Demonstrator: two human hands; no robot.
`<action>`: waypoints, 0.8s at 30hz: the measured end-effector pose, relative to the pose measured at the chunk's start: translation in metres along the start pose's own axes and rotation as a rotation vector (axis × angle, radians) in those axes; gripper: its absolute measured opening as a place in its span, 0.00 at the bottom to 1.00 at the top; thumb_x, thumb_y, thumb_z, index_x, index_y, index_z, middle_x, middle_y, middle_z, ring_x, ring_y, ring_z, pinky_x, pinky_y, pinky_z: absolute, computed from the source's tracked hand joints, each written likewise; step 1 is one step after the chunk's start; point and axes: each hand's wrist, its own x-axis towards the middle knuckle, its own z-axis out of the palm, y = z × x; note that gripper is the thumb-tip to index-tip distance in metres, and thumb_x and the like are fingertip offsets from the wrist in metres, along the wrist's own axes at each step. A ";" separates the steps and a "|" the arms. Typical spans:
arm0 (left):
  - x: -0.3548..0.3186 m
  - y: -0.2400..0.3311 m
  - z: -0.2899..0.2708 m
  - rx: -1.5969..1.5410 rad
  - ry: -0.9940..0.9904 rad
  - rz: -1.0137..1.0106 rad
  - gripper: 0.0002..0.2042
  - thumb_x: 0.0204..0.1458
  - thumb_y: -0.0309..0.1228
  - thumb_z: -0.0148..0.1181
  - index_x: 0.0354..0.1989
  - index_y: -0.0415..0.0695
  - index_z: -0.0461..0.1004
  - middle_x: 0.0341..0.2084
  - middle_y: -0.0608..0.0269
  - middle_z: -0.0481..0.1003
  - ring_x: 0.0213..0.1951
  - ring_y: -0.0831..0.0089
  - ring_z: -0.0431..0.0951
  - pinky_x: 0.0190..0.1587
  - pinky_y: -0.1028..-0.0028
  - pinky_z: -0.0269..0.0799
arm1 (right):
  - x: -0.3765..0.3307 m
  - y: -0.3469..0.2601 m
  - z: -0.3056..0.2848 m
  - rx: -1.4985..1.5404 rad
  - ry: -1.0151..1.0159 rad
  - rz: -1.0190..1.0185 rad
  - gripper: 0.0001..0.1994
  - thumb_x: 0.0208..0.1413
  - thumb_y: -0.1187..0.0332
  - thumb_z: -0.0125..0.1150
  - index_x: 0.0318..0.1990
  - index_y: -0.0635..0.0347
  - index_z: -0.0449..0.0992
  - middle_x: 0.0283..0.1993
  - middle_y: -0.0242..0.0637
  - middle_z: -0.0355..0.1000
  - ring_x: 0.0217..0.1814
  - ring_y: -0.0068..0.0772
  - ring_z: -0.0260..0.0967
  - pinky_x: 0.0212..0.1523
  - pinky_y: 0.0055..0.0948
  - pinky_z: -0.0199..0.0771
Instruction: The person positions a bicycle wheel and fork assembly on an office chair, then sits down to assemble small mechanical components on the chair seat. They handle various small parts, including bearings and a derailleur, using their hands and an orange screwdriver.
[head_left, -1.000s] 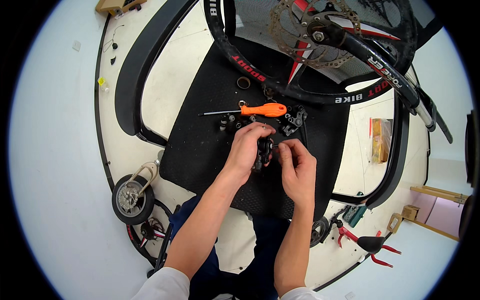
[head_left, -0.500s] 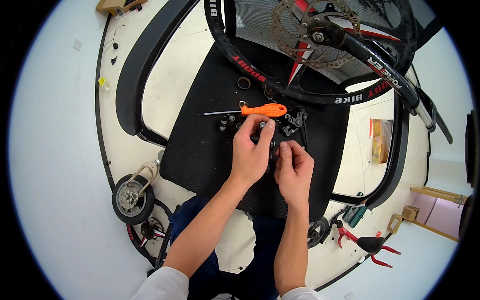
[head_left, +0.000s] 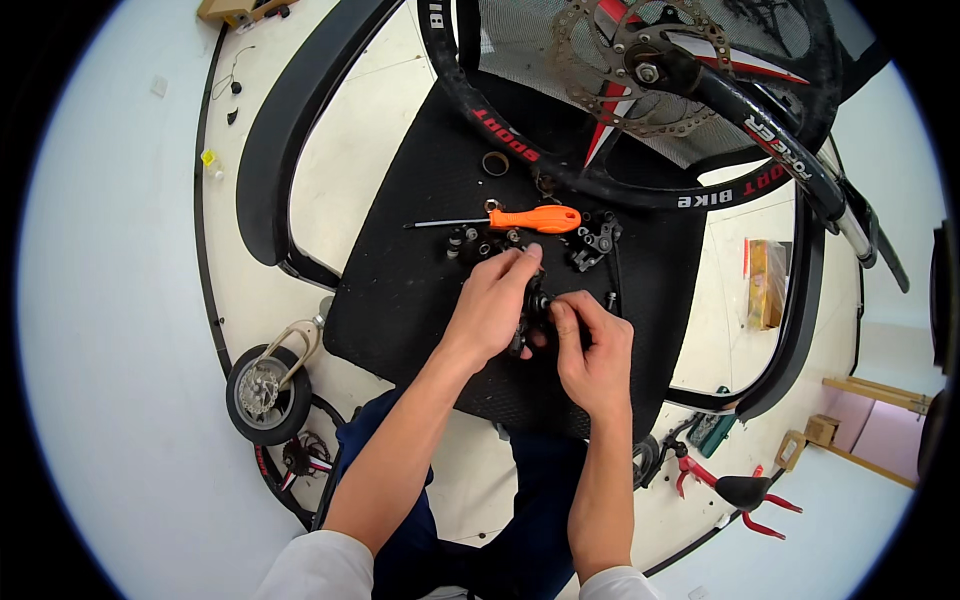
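My left hand (head_left: 490, 308) grips a dark mechanical part (head_left: 538, 300) with rounded pieces, just above the black chair seat (head_left: 395, 290). From the other side, the thumb and forefinger of my right hand (head_left: 598, 352) pinch the same part near its end. My fingers cover much of it, so its exact kind is unclear. Beyond my hands, a screwdriver (head_left: 535, 219) with an orange handle lies across the seat, shaft to the left. Small black and metal pieces (head_left: 456, 241) are scattered below its shaft. A black metal bracket-like assembly (head_left: 597, 243) lies right of the handle.
A bicycle wheel (head_left: 560, 178) with a brake disc (head_left: 575, 85) and a black fork (head_left: 790, 160) leans over the seat's far end. A metal ring (head_left: 495, 163) lies near it. Armrests (head_left: 270, 190) flank the seat. A small wheel (head_left: 268, 395) stands on the floor at left.
My hands have tilted and turned the dark part, so more of it shows between them. My left hand has drawn slightly nearer to me. The whole view has shifted a little.
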 end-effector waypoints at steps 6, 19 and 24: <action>-0.004 0.001 -0.016 0.028 -0.241 -0.272 0.19 0.61 0.45 0.50 0.30 0.40 0.69 0.17 0.59 0.71 0.10 0.71 0.71 0.08 0.75 0.63 | -0.013 0.001 -0.013 -0.098 -0.125 -0.195 0.04 0.52 0.76 0.63 0.35 0.61 0.76 0.26 0.39 0.73 0.24 0.40 0.72 0.25 0.32 0.70; -0.012 0.003 -0.036 0.065 -0.613 -0.176 0.31 0.56 0.47 0.57 0.59 0.42 0.54 0.30 0.56 0.72 0.20 0.72 0.76 0.14 0.79 0.65 | -0.021 0.009 -0.018 0.703 -0.090 0.545 0.12 0.68 0.65 0.50 0.31 0.59 0.69 0.17 0.21 0.55 0.15 0.12 0.47 0.16 0.19 0.46; -0.019 -0.001 -0.022 0.544 -0.309 0.292 0.33 0.53 0.54 0.61 0.54 0.36 0.61 0.28 0.56 0.75 0.30 0.71 0.76 0.37 0.70 0.72 | -0.009 -0.006 -0.010 0.955 -0.056 0.778 0.14 0.69 0.61 0.48 0.30 0.56 0.65 0.17 0.18 0.48 0.14 0.10 0.38 0.14 0.18 0.37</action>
